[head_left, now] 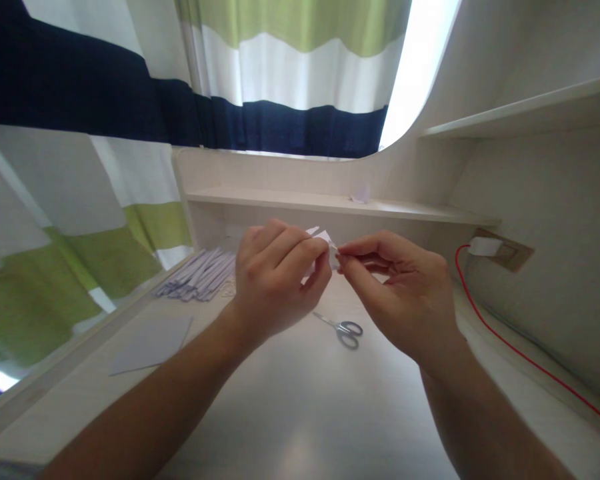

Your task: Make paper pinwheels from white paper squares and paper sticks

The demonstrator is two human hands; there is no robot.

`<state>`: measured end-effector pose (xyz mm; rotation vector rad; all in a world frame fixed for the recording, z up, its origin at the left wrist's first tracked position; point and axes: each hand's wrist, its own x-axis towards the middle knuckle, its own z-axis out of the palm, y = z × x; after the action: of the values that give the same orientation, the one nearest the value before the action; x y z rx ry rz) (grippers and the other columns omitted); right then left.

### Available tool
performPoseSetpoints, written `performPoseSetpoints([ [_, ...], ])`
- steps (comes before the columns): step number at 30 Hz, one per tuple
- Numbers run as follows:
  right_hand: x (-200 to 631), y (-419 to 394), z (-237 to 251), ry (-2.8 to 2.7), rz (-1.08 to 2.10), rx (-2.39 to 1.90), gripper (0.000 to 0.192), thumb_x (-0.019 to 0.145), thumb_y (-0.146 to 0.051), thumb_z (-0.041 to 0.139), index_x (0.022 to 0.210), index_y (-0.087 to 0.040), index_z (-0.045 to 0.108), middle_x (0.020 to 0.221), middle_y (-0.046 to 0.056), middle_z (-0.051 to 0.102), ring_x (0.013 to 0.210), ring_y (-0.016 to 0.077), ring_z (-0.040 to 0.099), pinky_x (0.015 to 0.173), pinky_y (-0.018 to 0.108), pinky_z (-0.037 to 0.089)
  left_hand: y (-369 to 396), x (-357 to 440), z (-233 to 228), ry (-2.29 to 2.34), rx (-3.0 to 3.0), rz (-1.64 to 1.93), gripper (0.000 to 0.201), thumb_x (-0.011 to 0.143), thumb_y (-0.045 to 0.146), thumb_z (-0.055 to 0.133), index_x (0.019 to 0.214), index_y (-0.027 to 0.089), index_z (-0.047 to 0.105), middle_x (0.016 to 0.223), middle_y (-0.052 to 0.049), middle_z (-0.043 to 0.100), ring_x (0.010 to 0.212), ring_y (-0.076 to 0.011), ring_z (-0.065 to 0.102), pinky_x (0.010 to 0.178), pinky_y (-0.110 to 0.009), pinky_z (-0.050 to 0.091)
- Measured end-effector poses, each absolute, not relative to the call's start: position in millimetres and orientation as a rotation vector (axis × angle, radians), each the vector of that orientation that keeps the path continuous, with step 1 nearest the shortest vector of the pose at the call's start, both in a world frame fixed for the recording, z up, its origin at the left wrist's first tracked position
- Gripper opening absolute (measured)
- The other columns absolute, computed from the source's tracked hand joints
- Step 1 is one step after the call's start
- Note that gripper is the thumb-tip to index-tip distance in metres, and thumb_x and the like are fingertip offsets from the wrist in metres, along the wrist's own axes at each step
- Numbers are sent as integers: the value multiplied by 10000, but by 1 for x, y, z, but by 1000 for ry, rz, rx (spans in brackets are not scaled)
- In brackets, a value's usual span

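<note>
Above the middle of the desk, my left hand [283, 273] is closed round a small folded piece of white paper [324, 236], whose pointed corners stick up past the fingers. My right hand [400, 283] is close beside it, thumb and forefinger pinched on the paper's right-hand edge. Most of the paper is hidden behind the left fingers. Below the hands, a pair of scissors [341, 328] with dark grey handles lies on the desk, its blades pointing to the upper left.
A pile of narrow white paper strips [197, 275] lies at the back left, with a flat white sheet [153, 343] nearer me. A small paper piece [361, 195] sits on the low shelf [280, 199]. A red cable [510, 343] runs from a white plug [485, 247] along the right wall.
</note>
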<state>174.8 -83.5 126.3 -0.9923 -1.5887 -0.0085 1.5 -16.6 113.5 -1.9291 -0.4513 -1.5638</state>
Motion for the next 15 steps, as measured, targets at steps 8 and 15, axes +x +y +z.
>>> performPoseSetpoints([
  [8,177,-77,126,-1523,239,-948,78,880,-153,773,874,-231,767,792,9,789,727,205,770,682,334,630,-16,5,112,-392,-1930,-1533,123,855,147,760,916,228,690,791,-5,755,752,-211,630,737,-396,433],
  [15,187,-65,132,-1441,410,-777,128,844,-122,806,827,-236,750,768,12,799,697,187,773,664,311,646,-17,3,115,-368,-2051,-1735,99,872,167,750,940,223,706,832,-12,762,778,-189,644,764,-365,491],
])
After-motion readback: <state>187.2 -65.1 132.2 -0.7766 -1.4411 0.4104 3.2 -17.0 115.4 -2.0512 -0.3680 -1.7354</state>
